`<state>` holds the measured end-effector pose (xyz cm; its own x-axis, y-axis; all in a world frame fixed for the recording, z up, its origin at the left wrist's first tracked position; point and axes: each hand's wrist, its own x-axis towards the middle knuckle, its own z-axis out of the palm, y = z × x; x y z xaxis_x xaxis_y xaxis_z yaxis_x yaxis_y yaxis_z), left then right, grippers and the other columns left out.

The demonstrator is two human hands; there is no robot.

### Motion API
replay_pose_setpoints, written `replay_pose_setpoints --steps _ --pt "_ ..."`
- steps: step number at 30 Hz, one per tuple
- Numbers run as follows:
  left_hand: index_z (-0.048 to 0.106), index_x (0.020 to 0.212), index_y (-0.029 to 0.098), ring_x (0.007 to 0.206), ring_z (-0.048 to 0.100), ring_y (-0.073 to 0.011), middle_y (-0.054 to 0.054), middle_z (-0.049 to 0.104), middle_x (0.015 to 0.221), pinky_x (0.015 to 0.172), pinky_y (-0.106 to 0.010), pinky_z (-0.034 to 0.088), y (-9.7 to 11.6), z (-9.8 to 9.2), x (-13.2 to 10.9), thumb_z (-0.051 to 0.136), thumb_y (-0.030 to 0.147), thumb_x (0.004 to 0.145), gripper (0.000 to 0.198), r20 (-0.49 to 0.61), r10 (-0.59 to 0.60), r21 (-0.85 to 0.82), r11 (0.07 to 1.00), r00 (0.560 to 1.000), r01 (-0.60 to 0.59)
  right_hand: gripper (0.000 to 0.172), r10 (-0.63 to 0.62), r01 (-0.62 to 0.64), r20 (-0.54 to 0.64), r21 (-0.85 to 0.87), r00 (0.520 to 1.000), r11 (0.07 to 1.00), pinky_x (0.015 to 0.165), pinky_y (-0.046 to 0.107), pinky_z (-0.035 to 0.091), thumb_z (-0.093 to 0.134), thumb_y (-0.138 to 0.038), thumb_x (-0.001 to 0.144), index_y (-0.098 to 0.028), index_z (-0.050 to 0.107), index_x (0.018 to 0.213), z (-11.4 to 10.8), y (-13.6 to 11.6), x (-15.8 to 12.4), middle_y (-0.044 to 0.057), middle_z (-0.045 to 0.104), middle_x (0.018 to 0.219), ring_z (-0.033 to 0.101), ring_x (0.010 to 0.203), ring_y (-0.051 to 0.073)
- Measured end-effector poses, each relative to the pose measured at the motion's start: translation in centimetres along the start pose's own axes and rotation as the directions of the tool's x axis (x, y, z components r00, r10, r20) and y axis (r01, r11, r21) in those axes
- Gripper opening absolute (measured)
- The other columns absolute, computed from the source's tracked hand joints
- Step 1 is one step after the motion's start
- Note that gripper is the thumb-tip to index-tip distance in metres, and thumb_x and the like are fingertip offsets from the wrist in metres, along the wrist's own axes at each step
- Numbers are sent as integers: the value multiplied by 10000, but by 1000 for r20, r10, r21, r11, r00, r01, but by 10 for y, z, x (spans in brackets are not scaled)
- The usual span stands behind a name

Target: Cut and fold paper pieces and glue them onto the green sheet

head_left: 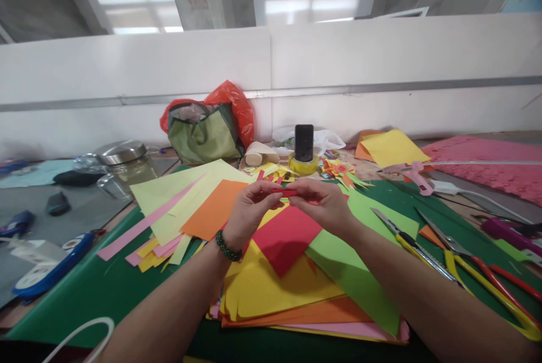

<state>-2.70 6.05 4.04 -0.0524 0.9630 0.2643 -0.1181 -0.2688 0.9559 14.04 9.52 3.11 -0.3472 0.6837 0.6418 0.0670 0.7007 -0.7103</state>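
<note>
Between my two hands a small red strip of paper (pixel 284 192) is held level, one end in each pinch. My left hand (pixel 254 205), with a dark beaded bracelet (pixel 228 245) at its wrist, is closed on the left end. My right hand (pixel 319 203) is closed on the right end; its fingertips hide part of the strip. Just below lies a red sheet (pixel 288 239) on a stack of yellow paper (pixel 275 284). Green sheets (pixel 359 284) reach out under my right forearm, and an orange sheet (pixel 214 210) lies left of my left hand.
A utility knife (pixel 417 250) and scissors (pixel 470 261) lie at the right, with a pink glue gun (pixel 417 175) behind. A phone (pixel 304 143) stands on a yellow tape roll (pixel 303 165). A glass jar (pixel 127 165) and a green bag (pixel 203 134) are back left.
</note>
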Motion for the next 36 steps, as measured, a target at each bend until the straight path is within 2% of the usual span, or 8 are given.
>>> replay_pose_setpoints --steps 6,12,20,24,31,36 --pt "685 724 171 585 618 -110 21 658 627 634 -247 546 0 1 0 815 301 601 220 23 21 -26 999 1000 -21 136 21 -20 -11 59 1000 998 633 264 557 656 -244 760 -196 697 881 2 -3 1 46 705 859 656 699 146" --pt "694 718 167 622 640 -134 0 678 658 639 -262 550 0 4 -2 812 284 603 201 36 28 -8 1000 999 -27 130 54 -52 -22 72 998 996 548 246 519 687 -325 756 -196 668 763 2 -1 3 21 663 705 613 603 132" --pt "714 848 181 646 637 -129 3 670 692 632 -243 539 -5 1 -3 799 242 635 237 64 120 33 992 991 -122 139 87 -83 -42 102 995 991 545 254 505 698 -334 739 -198 671 737 0 -1 4 17 659 690 603 597 134" --pt "719 826 185 683 663 -151 -20 709 733 664 -266 560 -6 1 -3 783 259 661 192 75 130 54 990 989 -134 140 121 -117 -24 121 992 986 543 255 499 705 -325 725 -190 670 735 -1 -2 5 10 643 667 599 586 132" --pt "728 781 184 638 670 -158 -17 719 713 654 -286 583 -3 2 -5 774 290 668 162 15 125 117 985 992 -126 111 112 -106 -45 117 993 987 539 250 496 696 -290 724 -185 659 726 -1 -4 4 11 641 663 598 583 130" --pt "704 750 176 632 676 -149 -7 724 701 667 -281 591 -6 3 -3 796 292 644 181 8 133 40 990 991 -133 154 91 -84 -58 108 994 991 551 246 511 710 -313 732 -186 641 786 0 -3 3 24 675 716 614 602 129"
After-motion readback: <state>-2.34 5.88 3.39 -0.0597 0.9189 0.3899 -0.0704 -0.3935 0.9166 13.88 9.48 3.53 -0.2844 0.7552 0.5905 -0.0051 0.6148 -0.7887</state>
